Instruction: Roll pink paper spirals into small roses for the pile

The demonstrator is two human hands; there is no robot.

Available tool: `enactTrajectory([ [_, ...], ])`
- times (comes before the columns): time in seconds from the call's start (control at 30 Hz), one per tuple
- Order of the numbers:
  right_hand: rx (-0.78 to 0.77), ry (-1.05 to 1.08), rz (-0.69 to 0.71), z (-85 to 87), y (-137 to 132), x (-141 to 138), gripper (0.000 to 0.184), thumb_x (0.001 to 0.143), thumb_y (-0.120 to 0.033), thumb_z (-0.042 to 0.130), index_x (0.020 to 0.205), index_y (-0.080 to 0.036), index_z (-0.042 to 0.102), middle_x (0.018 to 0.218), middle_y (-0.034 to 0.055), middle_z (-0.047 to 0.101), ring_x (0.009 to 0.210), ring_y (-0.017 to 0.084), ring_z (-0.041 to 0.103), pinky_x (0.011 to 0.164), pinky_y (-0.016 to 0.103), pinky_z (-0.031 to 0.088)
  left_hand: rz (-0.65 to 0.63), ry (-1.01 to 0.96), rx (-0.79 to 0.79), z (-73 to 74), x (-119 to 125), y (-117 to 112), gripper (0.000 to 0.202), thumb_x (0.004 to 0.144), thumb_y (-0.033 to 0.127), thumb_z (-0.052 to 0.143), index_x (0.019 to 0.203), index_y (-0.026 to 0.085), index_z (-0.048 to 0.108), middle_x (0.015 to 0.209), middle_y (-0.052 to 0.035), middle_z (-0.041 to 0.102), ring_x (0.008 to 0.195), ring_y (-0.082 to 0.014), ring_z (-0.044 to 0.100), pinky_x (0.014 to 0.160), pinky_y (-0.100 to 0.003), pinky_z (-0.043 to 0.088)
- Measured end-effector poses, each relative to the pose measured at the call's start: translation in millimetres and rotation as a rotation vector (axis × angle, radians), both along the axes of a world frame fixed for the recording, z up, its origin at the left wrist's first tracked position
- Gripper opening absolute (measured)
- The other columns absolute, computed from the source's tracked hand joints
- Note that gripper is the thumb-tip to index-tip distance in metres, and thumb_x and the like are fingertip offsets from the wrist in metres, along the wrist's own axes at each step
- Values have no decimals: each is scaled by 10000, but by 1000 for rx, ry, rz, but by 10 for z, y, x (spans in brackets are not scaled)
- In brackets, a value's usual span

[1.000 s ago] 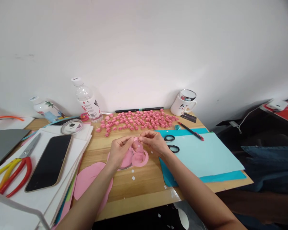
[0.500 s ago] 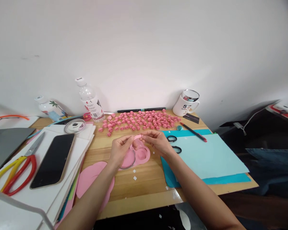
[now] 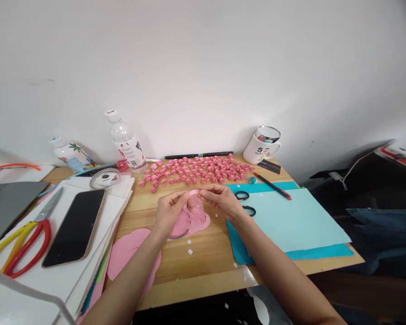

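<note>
A large "5" marks the white mug [image 3: 258, 149]; the bottle label [image 3: 130, 151] is illegible.

Single head-worn camera: sits above and on the near side of the wooden desktop [image 3: 176, 268], facing forward and down across it. Close range; wide field takes in the desktop's front edge and the white wall [image 3: 203, 81] behind it.

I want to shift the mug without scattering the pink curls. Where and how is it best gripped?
Probably by the handle, coming from the right: its loop sticks out on that side of the mug, away from the pink curls on the left. The wall stands behind, so reaching from the back looks awkward.
</note>
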State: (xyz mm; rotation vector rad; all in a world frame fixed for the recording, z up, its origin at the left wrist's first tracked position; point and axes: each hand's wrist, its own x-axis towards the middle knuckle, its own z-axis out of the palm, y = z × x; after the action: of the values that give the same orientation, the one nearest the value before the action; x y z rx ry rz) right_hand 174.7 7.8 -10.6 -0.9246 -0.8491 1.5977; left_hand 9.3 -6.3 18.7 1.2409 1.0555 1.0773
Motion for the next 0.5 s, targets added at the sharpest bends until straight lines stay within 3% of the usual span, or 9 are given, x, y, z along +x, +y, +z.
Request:
enactTrajectory([
  [0.1,-2,-5,9,0,1,1,204,568,-254,788,746,-192,711,708,11,699,679,125,636,707,267,486,18,-5,-1,4,-4,9,262,764,329,587,585,140,619,564,-14,610,523,-112,538,565,-219,453],
  [0.33,13,-11,-23,24,-8,6,173,545,-243,804,654,-189,681,583,-24,652,543,91,581,567,222,463,-43,-17,2,-8,5,-14,251,767,318,590,592,142,630,573,-14,623,554,-117,559,588,-221,449],
  [0.5,-4,-8,-42,37,-7,0,181,562,-279,795,687,-187,702,662,0,690,601,111,607,587,231,474,59,-26,-30,-57,9,3,172,721,302,646,677,140,687,628,-13,669,603,-130,586,597,-221,447],
])
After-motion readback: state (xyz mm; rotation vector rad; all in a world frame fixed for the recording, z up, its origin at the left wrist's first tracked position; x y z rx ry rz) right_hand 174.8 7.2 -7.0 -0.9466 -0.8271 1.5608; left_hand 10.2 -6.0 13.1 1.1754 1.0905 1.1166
